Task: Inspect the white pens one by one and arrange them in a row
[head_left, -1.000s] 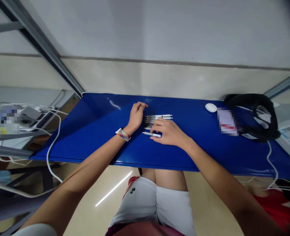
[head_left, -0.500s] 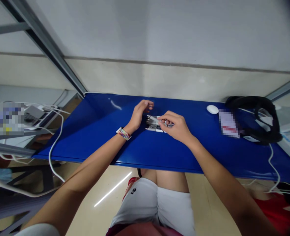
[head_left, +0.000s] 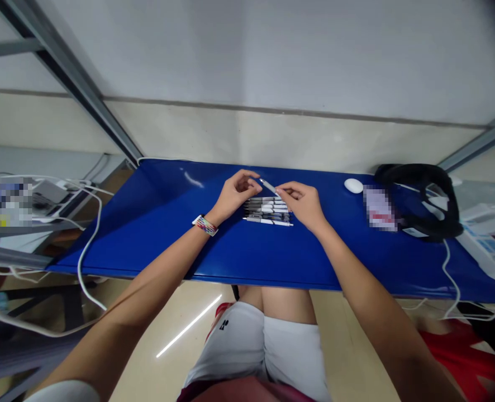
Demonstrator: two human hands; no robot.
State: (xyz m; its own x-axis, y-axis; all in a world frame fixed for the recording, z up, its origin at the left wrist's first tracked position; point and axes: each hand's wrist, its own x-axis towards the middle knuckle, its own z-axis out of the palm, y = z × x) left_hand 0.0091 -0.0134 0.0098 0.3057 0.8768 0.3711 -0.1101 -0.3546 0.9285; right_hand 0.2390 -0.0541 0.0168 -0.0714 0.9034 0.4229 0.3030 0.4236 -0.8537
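Observation:
Several white and dark pens (head_left: pixel 268 210) lie side by side in a row on the blue table (head_left: pixel 247 254). Just above the row, my right hand (head_left: pixel 301 202) pinches the rear part of one pen (head_left: pixel 268 185), whose tip points up and left. My left hand (head_left: pixel 239 190), with a colourful band at the wrist, is by the tip of that pen. Its fingers are curled but apart, and nothing shows between them.
To the right are a white mouse (head_left: pixel 353 186), a blurred pinkish item (head_left: pixel 380 208) and a black headset-like object (head_left: pixel 452 204) with a white cable. A metal frame post (head_left: pixel 92 106) and cables stand at the left. A wall runs behind the table.
My right hand has lifted the pen up and away from the row, uncovering the right ends of the other pens. My left hand's fingers have spread towards the pen's tip. The view has shifted slightly.

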